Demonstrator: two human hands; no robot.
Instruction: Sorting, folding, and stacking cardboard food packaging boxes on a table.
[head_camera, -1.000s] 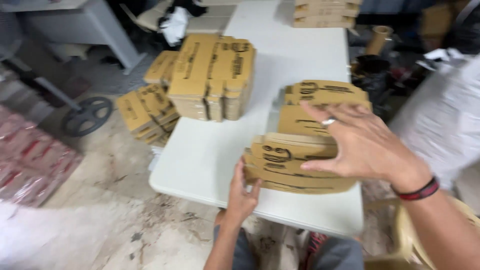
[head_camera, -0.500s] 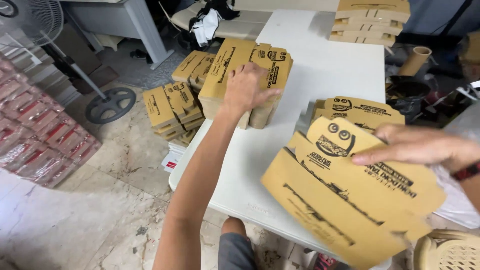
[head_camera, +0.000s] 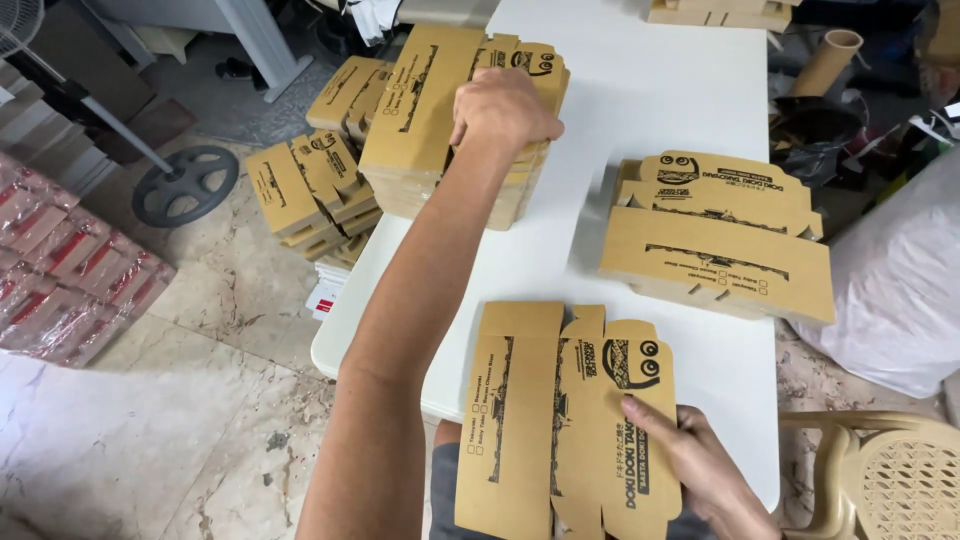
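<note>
Here the left hand curls its fingers closed over the far stack of flat cartons. The right hand pinches 1 flat printed carton at the white table edge.

The flat carton blank under the right hand is tan cardboard with black print, including a cartoon pair of eyes. Beyond it on the plain white worktop, the carton stack beneath the left hand shows the same tan and black. Left of the worktop, red-and-white wrapped packs lie on mottled beige floor.
</note>
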